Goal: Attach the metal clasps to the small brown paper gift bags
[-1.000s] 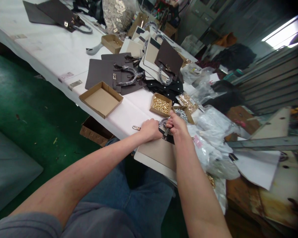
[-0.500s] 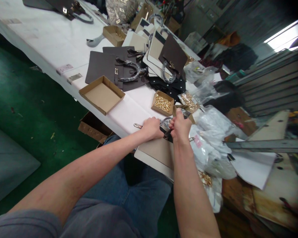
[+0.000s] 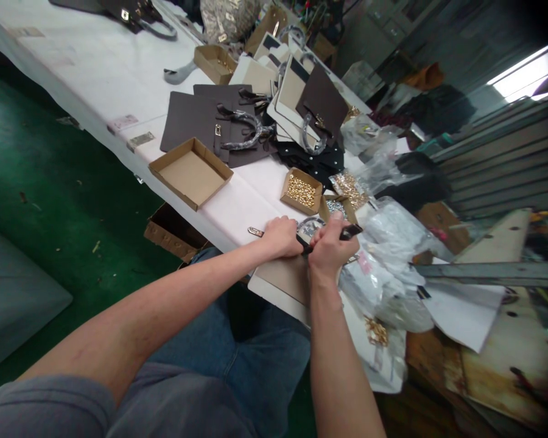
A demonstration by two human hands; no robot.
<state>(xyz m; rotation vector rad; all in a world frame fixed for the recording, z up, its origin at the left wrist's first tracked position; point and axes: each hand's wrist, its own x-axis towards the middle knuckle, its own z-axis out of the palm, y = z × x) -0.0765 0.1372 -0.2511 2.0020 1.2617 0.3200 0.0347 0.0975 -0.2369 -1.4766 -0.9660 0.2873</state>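
My left hand (image 3: 282, 237) is closed on a dark strap at the table's near edge. A strap end with a metal plate (image 3: 256, 232) sticks out to its left. My right hand (image 3: 332, 248) is wrapped round a dark-handled tool (image 3: 351, 232), whose butt shows above the fist; its working end is hidden, close to my left fingers. Beneath both hands lies a beige bag panel (image 3: 283, 281), partly over the edge. Just beyond them is a plastic-wrapped handle (image 3: 311, 226).
Past my hands stand a small box of gold hardware (image 3: 301, 191) and a box of silver pieces (image 3: 336, 207). A shallow cardboard box (image 3: 192, 173) is left of them. Dark bag panels (image 3: 189, 121) lie behind. Plastic bags (image 3: 374, 267) crowd the right side.
My right fist has turned and shifted slightly lower, so the tool's dark butt and the silver pieces show more clearly. My left hand stays nearly in place.
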